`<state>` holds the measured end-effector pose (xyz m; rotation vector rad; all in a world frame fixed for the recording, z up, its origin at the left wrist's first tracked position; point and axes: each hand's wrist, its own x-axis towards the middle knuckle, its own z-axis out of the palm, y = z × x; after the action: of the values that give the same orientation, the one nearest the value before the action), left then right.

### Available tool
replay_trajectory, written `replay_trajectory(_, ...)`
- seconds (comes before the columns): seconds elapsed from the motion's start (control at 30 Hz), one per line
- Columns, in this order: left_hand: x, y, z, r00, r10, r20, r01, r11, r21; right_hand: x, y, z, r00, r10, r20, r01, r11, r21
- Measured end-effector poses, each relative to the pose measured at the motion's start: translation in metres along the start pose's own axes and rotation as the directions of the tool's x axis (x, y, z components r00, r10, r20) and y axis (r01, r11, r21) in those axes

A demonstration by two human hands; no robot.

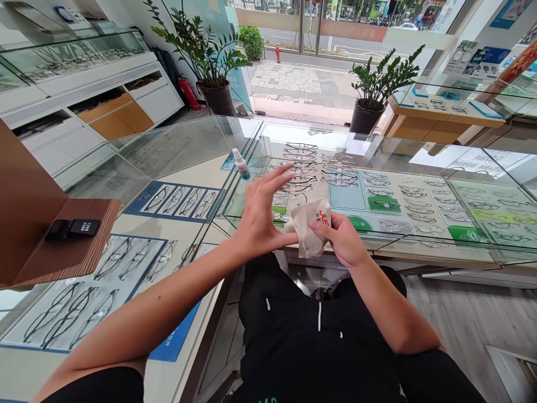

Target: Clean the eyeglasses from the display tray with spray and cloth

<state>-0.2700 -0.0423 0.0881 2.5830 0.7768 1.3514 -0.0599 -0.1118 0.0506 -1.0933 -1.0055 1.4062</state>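
Observation:
My right hand point(342, 240) pinches a pale cleaning cloth point(308, 218) with zigzag edges and red lettering. The cloth hangs bunched over the near edge of the glass counter; whether anything is wrapped inside it is hidden. To its left, my left hand point(266, 210) is spread wide, thumb stretched toward the cloth and fingers raised, with nothing in its grasp. The thumb tip is right by the cloth's left edge; I cannot tell whether they touch. Beyond the left hand, a small white spray bottle point(240, 163) stands on the glass top.
Rows of eyeglasses point(339, 168) lie inside the glass display case point(419, 243). More frames point(73, 310) rest in the left case. A brown wooden stand point(84, 240) with a black device point(73, 229) is at far left. Potted plants point(218, 98) stand beyond.

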Motion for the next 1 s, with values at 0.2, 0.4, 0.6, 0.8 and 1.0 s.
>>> replay_trajectory(0.2,0.000,0.000,0.000,1.000,0.015,-0.023,-0.016,1.000,-0.012,-0.004,-0.001,0.000,1.000,0.009,0.023,-0.010,1.000,0.030)
replay_trajectory(0.4,-0.005,0.012,0.003,0.991,0.090,0.097,-0.088,0.996,-0.020,-0.002,-0.006,0.002,0.999,-0.022,-0.036,0.022,1.000,0.001)
replay_trajectory(0.6,-0.008,0.019,0.005,0.983,0.127,0.133,-0.124,0.992,-0.034,-0.002,-0.011,0.003,0.998,-0.034,-0.046,0.033,0.999,-0.014)
replay_trajectory(0.8,-0.002,0.011,-0.001,0.998,0.063,0.028,-0.063,0.998,0.001,-0.007,-0.008,0.010,0.998,0.030,0.061,-0.030,1.000,-0.002)
replay_trajectory(1.0,-0.009,0.017,0.008,0.986,0.133,0.104,-0.134,0.991,0.000,-0.003,-0.008,0.010,1.000,0.001,0.006,-0.002,0.999,0.040)
